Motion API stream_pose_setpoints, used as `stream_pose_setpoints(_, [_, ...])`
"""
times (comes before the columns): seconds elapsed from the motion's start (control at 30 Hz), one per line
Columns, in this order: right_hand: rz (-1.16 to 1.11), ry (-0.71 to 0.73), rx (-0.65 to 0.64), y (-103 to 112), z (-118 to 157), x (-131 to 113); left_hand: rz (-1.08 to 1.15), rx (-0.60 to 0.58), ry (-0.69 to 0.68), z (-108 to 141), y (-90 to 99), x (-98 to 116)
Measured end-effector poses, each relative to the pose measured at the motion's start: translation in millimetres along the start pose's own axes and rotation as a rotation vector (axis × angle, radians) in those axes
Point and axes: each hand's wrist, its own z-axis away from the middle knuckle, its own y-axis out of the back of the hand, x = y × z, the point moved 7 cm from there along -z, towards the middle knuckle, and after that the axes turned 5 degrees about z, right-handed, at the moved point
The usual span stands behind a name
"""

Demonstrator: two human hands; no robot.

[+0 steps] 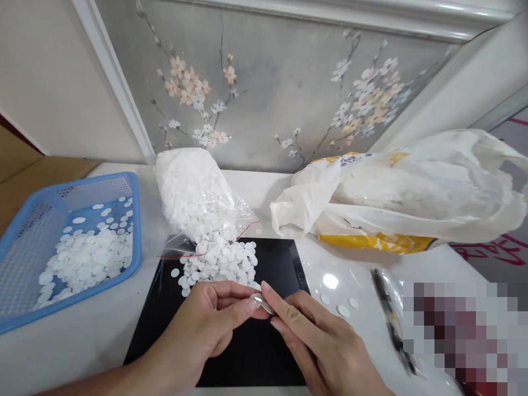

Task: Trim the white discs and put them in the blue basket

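Over the black mat (256,357), both hands meet at one small, shiny white disc (263,303). My left hand (214,316) pinches its left side between thumb and fingers. At the disc's right side, the thumb and forefinger of my right hand (319,335) are closed on the edge. Whether it is one piece or two layers, I cannot tell. Just beyond my fingers lies a heap of similar white discs (225,261). They spill from the mouth of a clear plastic bag (193,187) full of discs, which stands at the mat's back edge.
A blue plastic basket (137,231) with many white discs stands at left, beside a cardboard box (41,176). A white and yellow plastic bag (396,203) lies at back right. Several loose discs (343,311) and a black pen-like item (390,313) lie right of the mat.
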Motion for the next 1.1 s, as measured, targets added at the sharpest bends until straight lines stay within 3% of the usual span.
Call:
stream_pose_setpoints(0.87, [-0.059,0.04,-0.043,7,-2,-1,-0.079,-0.129,0.052,5,-3.8,7])
stream_pose_setpoints(1.1, [-0.071,0.048,-0.061,6,-1,-2,-0.221,-0.122,0.047,8,-3.4,13])
